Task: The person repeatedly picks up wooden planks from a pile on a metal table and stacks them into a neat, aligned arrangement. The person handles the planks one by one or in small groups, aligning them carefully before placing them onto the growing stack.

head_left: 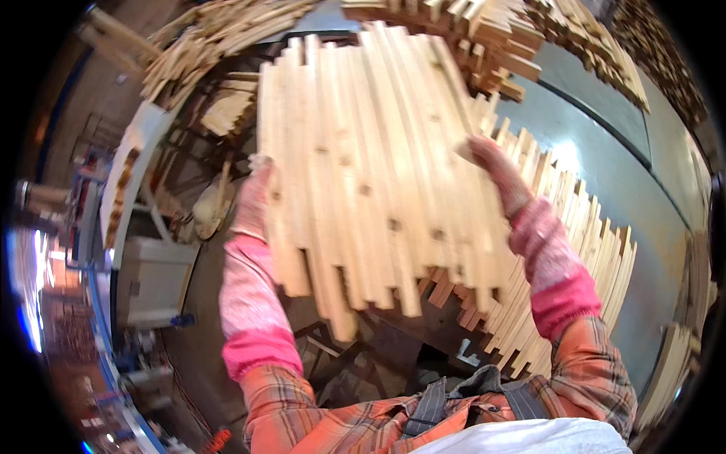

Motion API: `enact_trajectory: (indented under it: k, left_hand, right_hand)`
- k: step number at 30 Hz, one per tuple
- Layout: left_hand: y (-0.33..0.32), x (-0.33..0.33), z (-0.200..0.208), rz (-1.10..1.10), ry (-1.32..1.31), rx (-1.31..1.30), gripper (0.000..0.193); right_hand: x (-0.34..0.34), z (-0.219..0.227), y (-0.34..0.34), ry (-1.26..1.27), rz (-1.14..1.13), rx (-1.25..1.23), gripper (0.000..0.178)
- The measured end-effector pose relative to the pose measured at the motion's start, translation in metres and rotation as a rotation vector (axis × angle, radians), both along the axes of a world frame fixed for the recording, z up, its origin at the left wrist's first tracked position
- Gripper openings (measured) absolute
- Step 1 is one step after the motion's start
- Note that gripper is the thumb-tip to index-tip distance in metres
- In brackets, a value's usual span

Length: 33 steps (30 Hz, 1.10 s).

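I hold a wide bundle of pale wooden slats [363,166] up in front of me, pressed between both hands. My left hand [253,200], in a pinkish work glove, clamps the bundle's left edge. My right hand [495,178], gloved the same way, presses on its right edge. The slats lie side by side with uneven ends, the lower ones reaching toward my chest. Pink sleeves over a plaid shirt cover my forearms.
A fanned row of more slats [582,250] rests on the grey table [620,174] at my right. Stacks of cut wood [484,38] lie at the back, and another heap [197,45] at upper left. A dark machine frame [378,356] sits below.
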<state>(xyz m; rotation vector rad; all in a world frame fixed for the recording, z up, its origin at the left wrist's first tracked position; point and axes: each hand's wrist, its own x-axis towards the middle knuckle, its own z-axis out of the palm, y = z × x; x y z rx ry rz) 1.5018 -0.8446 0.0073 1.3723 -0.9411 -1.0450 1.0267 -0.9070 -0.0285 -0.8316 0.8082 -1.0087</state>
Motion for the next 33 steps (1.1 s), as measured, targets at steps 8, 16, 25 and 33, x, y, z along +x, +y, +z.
enact_trajectory:
  k: [8, 16, 25, 33]
  left_hand:
    - [-0.114, 0.010, -0.064, 0.083, -1.241, 0.485, 0.070]
    - [-0.138, -0.080, -0.008, 0.063, -1.834, 0.626, 0.064]
    - [0.017, -0.440, 0.068, -0.727, -0.650, -0.482, 0.044]
    - [0.334, -0.809, -0.001, -1.274, 0.089, 0.598, 0.038]
  right_hand:
    - [0.073, 0.000, -0.056, 1.180, 0.086, -0.140, 0.061]
    - [0.027, -0.011, 0.012, 0.970, 0.063, -0.121, 0.060]
    - [-0.364, -0.003, 0.268, 1.317, -0.780, -0.206, 0.066]
    - [-0.748, -0.006, 0.633, 2.073, -0.469, 0.955, 0.070]
